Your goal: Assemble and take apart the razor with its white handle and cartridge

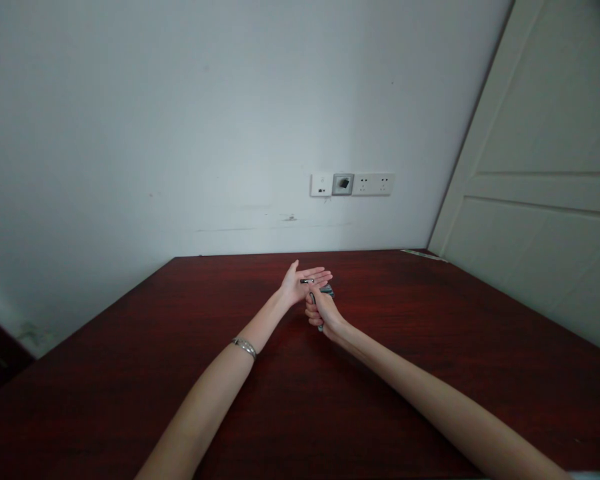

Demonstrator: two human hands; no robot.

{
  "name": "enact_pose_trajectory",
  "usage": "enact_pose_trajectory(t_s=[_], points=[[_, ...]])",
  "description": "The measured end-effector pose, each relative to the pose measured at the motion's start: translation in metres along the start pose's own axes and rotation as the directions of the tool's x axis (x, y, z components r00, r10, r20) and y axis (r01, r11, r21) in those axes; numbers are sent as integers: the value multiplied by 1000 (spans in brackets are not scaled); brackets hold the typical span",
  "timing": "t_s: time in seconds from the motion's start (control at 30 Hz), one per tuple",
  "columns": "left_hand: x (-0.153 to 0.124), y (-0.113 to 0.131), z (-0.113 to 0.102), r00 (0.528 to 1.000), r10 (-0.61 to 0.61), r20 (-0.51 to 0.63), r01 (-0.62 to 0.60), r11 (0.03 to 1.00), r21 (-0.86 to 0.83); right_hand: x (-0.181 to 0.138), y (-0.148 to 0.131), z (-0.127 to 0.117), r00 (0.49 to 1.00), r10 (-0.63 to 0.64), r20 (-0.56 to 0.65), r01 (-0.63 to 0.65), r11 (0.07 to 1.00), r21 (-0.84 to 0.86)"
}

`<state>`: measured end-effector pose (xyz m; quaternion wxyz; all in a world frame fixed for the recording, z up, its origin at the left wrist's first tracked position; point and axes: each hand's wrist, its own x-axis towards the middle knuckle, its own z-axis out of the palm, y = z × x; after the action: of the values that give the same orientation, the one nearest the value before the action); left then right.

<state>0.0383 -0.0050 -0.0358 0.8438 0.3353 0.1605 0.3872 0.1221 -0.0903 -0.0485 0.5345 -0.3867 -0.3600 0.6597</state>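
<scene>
My left hand (296, 285) is held palm up above the table, its fingers stretched out and the thumb raised. Closed beside it, my right hand (322, 311) is wrapped round a small dark grey handheld tool (327, 291), whose exact kind I cannot make out. Part of the tool shows beyond the thumb side, and a pale end peeks out below the fingers. A short black and silver piece (307, 281) appears over my left palm; whether it joins the tool or lies on the palm, I cannot tell. A silver bracelet (245, 347) circles my left wrist.
Under both arms spreads a dark red wooden table (130, 373), its far edge along a white wall (180, 120). Socket plates (373, 185) sit on the wall. A pale panelled door (545, 200) stands at the right, and a thin strip (424, 255) lies at the far right edge.
</scene>
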Motion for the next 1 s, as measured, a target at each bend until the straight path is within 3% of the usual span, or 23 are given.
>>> enact_pose_trajectory(t_s=[0.4, 0.73, 1.0], points=[[-4, 7, -3, 999, -46, 0, 46, 995, 84, -1, -3, 0, 998, -57, 3, 57, 998, 17], [-11, 10, -17, 981, 58, 188, -95, 976, 195, -5, -6, 1, 993, -105, 57, 100, 991, 93], [-12, 12, -21, 993, 99, 60, -111, 964, 241, -4, -7, -1, 994, -96, 60, 90, 992, 87]])
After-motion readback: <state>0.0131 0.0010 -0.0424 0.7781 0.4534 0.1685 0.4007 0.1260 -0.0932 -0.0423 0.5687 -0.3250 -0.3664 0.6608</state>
